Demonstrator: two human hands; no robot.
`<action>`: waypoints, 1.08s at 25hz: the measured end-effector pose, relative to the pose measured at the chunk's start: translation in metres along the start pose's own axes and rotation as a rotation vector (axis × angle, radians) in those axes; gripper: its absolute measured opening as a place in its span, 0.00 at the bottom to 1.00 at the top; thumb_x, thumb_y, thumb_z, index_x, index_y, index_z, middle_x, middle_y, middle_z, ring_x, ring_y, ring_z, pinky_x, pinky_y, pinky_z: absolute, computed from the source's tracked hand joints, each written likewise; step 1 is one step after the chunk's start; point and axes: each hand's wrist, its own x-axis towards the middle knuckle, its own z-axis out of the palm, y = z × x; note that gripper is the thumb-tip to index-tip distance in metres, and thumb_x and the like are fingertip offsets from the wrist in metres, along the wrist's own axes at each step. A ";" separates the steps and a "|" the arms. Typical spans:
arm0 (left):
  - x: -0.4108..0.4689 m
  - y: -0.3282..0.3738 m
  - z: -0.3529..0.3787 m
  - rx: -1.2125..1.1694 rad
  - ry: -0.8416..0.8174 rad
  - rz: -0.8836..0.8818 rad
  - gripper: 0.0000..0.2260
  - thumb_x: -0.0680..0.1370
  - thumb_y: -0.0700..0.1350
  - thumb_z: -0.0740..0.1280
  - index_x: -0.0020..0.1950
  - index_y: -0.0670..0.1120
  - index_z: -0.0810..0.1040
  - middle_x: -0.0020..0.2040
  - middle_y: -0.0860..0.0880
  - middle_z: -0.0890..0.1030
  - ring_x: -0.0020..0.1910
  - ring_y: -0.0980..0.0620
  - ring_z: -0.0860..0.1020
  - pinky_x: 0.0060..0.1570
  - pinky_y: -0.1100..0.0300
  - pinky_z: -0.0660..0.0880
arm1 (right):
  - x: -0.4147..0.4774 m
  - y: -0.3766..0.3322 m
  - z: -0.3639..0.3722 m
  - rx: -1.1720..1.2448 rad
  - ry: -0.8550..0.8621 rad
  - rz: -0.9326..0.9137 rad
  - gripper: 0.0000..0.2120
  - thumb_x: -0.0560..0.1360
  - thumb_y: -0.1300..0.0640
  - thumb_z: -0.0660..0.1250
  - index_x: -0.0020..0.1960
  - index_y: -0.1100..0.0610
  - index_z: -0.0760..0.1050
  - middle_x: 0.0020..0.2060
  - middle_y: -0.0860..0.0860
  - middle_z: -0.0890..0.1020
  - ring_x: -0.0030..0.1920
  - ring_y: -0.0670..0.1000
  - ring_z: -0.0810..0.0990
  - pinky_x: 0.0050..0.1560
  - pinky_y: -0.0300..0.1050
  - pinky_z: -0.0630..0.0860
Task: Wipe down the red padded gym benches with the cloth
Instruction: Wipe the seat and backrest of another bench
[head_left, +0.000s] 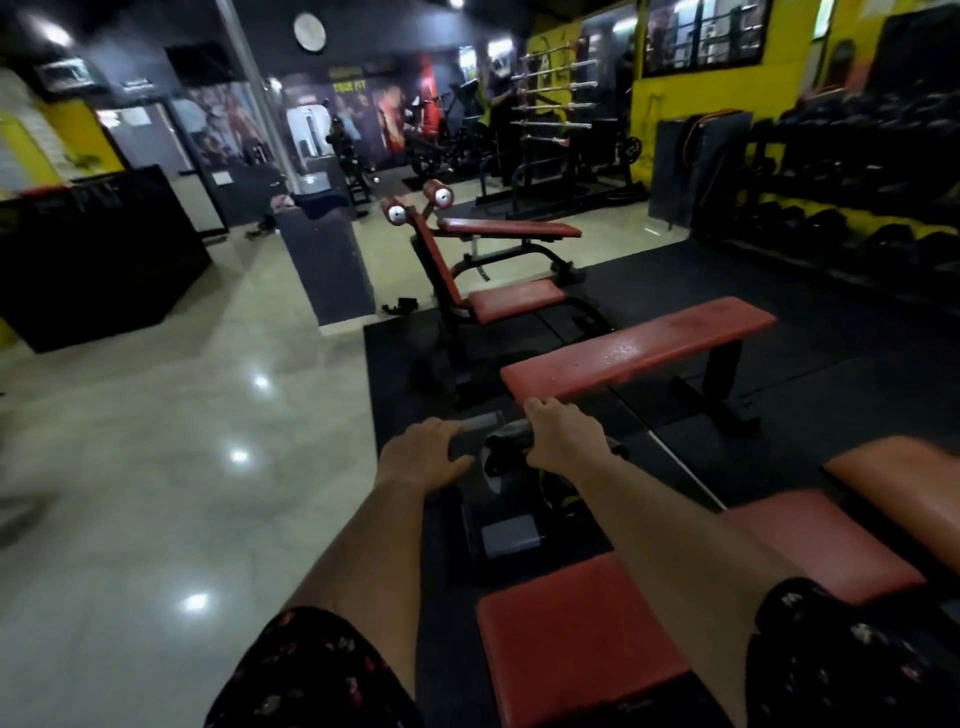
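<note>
Both arms reach forward. The right hand (563, 439) curls over a dark bundle — likely the cloth (506, 441) — gripping it at its own nine o'clock, apparently to carry it onward. The left hand (423, 454) hangs relaxed, fingers loose, holding nothing. The wet flat bench (639, 348) lies at one o'clock, just beyond the right hand — probably next.

Flat bench (639, 348): red padded upholstery, matt and worn, beaded with shiny droplets; frame of black painted metal. Pale tiled floor (156, 415): polished, glossy, mirroring ceiling lights. Floor mat (810, 395): black, matt, rubber-like. Barbell bars (553, 106): bright bare metal. Sleeves (311, 675): dark printed cloth.
</note>
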 end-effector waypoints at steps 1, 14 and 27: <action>-0.006 -0.002 -0.002 0.002 0.012 -0.026 0.25 0.78 0.60 0.64 0.73 0.57 0.67 0.71 0.50 0.70 0.68 0.47 0.71 0.61 0.50 0.73 | -0.001 0.001 -0.002 -0.002 -0.002 -0.013 0.18 0.73 0.58 0.69 0.60 0.56 0.67 0.56 0.55 0.74 0.58 0.60 0.74 0.52 0.56 0.73; -0.055 -0.057 -0.005 -0.033 0.020 -0.209 0.25 0.79 0.61 0.62 0.75 0.57 0.65 0.73 0.51 0.69 0.70 0.49 0.69 0.64 0.51 0.71 | 0.006 -0.052 0.005 -0.038 -0.023 -0.197 0.19 0.72 0.58 0.68 0.59 0.56 0.66 0.56 0.54 0.74 0.58 0.59 0.74 0.52 0.55 0.74; -0.139 -0.259 0.003 -0.046 0.015 -0.339 0.25 0.78 0.62 0.62 0.75 0.58 0.65 0.73 0.53 0.69 0.69 0.50 0.69 0.62 0.52 0.70 | 0.024 -0.277 0.072 -0.045 -0.069 -0.311 0.21 0.72 0.56 0.68 0.63 0.55 0.66 0.59 0.54 0.74 0.59 0.60 0.74 0.49 0.53 0.72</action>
